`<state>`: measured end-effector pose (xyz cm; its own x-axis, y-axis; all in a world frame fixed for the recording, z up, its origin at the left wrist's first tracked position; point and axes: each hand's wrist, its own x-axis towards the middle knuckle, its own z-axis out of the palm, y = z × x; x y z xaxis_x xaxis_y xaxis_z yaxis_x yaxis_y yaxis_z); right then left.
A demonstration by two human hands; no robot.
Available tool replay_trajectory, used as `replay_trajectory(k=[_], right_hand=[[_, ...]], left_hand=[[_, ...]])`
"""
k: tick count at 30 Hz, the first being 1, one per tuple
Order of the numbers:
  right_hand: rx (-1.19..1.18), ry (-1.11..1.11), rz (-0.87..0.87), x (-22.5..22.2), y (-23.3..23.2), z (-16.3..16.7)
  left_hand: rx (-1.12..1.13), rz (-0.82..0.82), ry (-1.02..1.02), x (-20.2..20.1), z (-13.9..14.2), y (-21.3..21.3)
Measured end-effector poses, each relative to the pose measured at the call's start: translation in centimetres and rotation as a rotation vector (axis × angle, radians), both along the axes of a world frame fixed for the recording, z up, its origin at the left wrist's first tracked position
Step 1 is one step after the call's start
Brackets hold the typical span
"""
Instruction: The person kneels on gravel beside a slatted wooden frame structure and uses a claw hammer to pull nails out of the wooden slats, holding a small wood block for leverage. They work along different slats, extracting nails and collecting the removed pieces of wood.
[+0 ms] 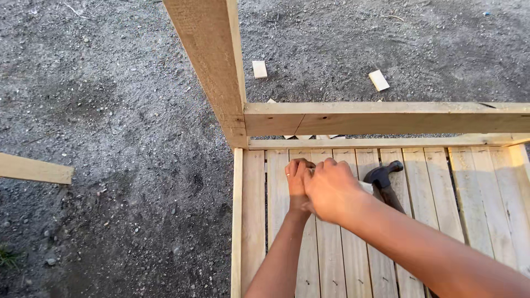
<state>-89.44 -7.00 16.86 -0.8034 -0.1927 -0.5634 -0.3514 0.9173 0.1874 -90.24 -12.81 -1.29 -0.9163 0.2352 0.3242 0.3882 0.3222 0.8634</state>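
Looking down from the head cam, both hands are bunched together over the slatted wooden deck point(331, 259) of a frame sitting on gravelly ground point(110, 138). The left hand point(298, 179) is curled with its fingertips pinched on something small I can't make out, and the right hand point(330, 190) closes over it, fingers bent; can't tell what it grips. A claw hammer point(383, 179) lies on the slats just right of the hands. An upright post point(212, 60) and a cross rail point(386, 117) stand behind, with small wood offcuts point(379, 80) beyond.
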Motion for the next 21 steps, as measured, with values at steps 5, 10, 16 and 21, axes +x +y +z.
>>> replay_trajectory(k=[5, 10, 16, 21], right_hand=[[-0.849, 0.943, -0.266, 7.0, 10.3, 0.8], [-0.095, 0.315, -1.131, 13.5, 17.5, -11.1], [-0.126, 0.39, -1.165, 18.7, 18.0, -18.6], [-0.457, 0.483, -1.2, 17.6, 16.0, -16.6]], left_hand=[[0.13, -0.032, 0.036, -0.3, 0.1, -1.0], [0.164, -0.016, -0.094, -1.6, -1.3, -1.0], [0.197, 0.002, -0.142, -1.9, -1.9, -1.6], [0.191, 0.017, -0.097, -2.3, -1.7, -1.3]])
